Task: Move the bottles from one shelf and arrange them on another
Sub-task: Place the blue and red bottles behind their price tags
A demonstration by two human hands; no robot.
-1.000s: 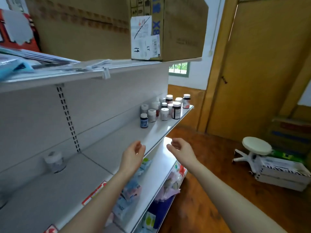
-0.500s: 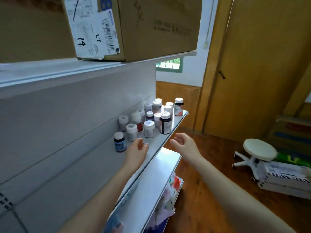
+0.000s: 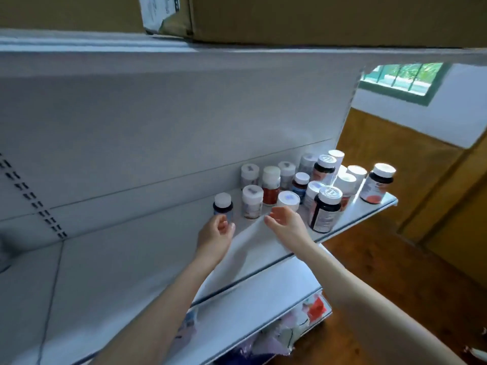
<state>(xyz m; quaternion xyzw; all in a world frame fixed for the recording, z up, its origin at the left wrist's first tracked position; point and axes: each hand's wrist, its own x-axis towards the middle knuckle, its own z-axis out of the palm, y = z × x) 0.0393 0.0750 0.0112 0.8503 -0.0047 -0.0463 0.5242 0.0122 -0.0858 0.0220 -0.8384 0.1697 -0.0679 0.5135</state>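
Note:
Several pill bottles with white caps stand clustered at the right end of the grey shelf [image 3: 263, 241]. A small dark blue bottle [image 3: 223, 205] stands apart at the cluster's left. My left hand [image 3: 215, 237] is just below and in front of it, fingers loosely curled at its base and hiding its bottom; no firm grip shows. My right hand [image 3: 286, 223] hovers with relaxed fingers and holds nothing, in front of a short white-capped bottle [image 3: 288, 201]. A tall dark bottle [image 3: 325, 209] stands just to the right of that hand.
A cardboard box [image 3: 290, 19] sits on the shelf above. A lower shelf [image 3: 250, 309] juts out beneath, with packets [image 3: 295, 325] under it. To the right are a wooden floor [image 3: 395, 272], a wooden door and a window [image 3: 403, 77].
The view has closed in on the bottles. Both hands have moved forward to the cluster, the left up to the blue bottle, the right in front of the short white-capped one.

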